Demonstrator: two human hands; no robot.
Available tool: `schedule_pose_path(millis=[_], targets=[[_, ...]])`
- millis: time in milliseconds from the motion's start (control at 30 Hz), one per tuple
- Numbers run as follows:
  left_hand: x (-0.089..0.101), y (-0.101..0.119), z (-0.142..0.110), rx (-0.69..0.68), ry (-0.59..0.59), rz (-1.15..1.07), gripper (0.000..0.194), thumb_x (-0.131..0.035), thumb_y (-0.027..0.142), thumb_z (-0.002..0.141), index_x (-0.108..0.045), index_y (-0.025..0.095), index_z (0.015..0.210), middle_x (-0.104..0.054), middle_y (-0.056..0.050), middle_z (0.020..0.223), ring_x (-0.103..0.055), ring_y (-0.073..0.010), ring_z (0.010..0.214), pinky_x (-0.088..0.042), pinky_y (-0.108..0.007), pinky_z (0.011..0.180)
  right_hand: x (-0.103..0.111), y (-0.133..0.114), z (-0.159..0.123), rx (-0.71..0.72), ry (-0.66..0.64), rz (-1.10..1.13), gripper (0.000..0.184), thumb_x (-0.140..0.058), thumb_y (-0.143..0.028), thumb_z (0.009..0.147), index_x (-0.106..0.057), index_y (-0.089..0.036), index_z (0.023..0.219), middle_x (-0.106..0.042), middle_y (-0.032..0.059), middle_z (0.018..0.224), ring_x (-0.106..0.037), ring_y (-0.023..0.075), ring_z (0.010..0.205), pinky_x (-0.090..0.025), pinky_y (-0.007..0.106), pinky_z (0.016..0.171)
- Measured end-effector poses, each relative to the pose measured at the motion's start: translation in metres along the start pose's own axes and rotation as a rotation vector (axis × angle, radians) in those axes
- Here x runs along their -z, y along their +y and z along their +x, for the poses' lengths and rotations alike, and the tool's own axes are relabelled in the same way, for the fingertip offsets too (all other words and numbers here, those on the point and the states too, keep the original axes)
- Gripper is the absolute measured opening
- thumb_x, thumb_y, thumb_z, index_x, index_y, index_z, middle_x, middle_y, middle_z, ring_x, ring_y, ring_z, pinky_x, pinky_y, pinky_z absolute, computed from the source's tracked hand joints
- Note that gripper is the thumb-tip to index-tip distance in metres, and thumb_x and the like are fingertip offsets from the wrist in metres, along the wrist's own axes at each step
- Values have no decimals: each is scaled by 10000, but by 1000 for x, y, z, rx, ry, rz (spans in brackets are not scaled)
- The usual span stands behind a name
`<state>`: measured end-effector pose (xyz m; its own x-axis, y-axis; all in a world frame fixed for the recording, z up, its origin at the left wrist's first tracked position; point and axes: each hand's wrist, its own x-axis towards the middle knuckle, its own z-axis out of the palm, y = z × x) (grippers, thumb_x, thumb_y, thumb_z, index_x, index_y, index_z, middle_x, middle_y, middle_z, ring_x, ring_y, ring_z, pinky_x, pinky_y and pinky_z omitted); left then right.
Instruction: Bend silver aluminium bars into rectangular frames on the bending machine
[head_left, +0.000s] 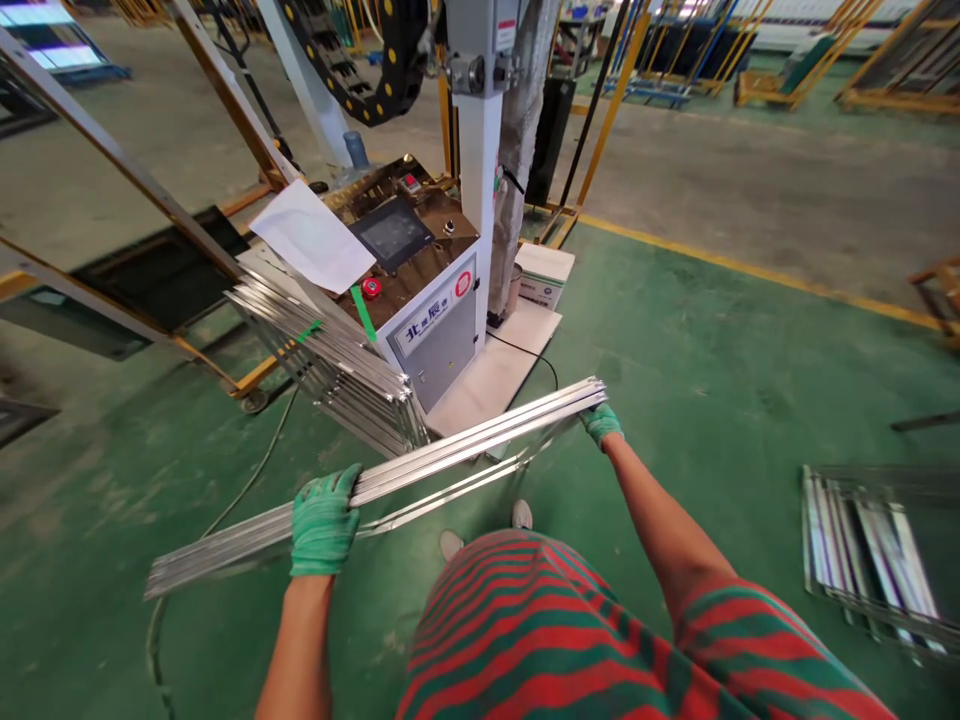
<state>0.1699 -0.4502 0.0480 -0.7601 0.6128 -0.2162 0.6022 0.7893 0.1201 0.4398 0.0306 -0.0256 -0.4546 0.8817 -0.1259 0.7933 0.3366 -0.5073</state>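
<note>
Several long silvery metal frames [465, 440], held together as one bundle, stretch across in front of my body, tilted up toward the right. My left hand [324, 520], in a green glove, is wrapped over the bundle left of its middle. At the right end my right hand [601, 424], gloved the same way, grips the bundle from below, with its fingers partly hidden. More metal frames [330, 360] lean in a stack against the left side of a grey machine cabinet [442, 330], just beyond the bundle.
On the cabinet top are a screen [394, 234], a red button [370, 288] and a white paper sheet [313, 236]. A hose [247, 480] runs over the green floor at left. Further frames [870, 550] lie at right. A white box [544, 272] stands behind the cabinet.
</note>
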Motion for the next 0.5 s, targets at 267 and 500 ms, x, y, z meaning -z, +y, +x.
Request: schedule_pose_path(millis=[267, 500], targets=[[-9, -14, -9, -24, 33, -10, 624, -438, 253, 858, -472, 245, 1481, -536, -30, 1451, -474, -225, 1327, -314, -396, 1217, -4, 3, -17, -134, 39, -127, 364, -587, -300, 887, -738, -136, 1174, -698, 186, 1183, -656, 312, 1137, -513, 351, 948], [-1, -10, -10, 15, 51, -33, 592, -487, 300, 867, -495, 257, 1457, -517, -27, 1473, -466, -216, 1358, -287, -411, 1242, 4, 8, -29, -128, 0, -193, 406, -545, -321, 929, -716, -125, 1241, -672, 202, 1234, -632, 356, 1175, -507, 381, 951]])
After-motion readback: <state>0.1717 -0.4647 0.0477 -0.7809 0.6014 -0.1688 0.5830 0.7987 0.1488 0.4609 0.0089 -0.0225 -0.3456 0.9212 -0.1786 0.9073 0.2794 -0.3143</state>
